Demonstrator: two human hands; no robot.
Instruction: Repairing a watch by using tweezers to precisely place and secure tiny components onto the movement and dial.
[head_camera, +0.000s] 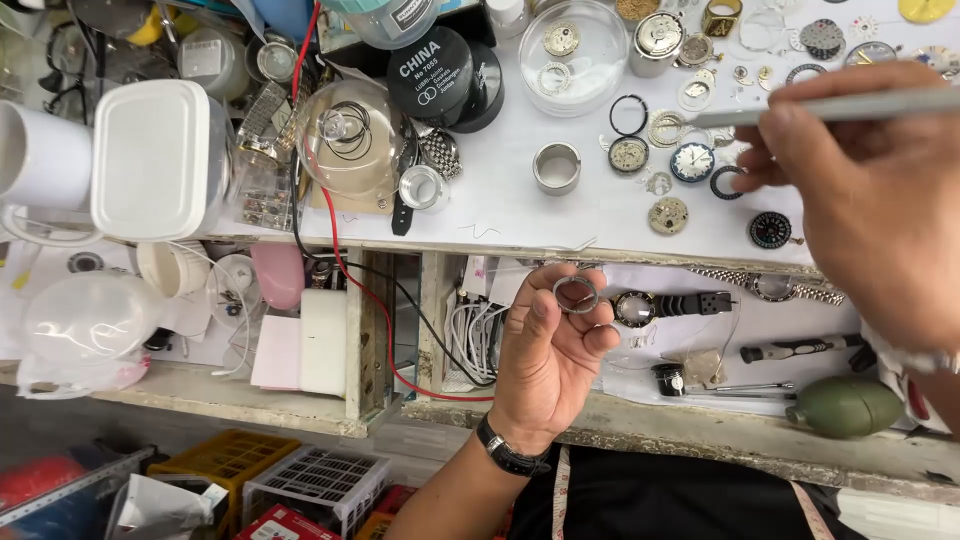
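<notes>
My left hand (553, 352) is raised over the open drawer, palm towards me, pinching a small silver metal ring (576, 294) between thumb and fingertips. My right hand (875, 195) is out at the right over the white bench top (500, 195), gripping a thin grey metal tool (830, 108) whose tip points left towards several loose watch dials and rings. A white-faced watch dial (692, 161) and a dark dial (770, 229) lie just below that tip. A black watch sits on my left wrist.
A silver watch case ring (556, 167) and clear round dishes (573, 42) lie on the bench. The drawer holds a watch with a black strap (665, 305), a metal bracelet (770, 287), a screwdriver (800, 348) and a green rubber blower (846, 405). A white lidded box (150, 155) stands left.
</notes>
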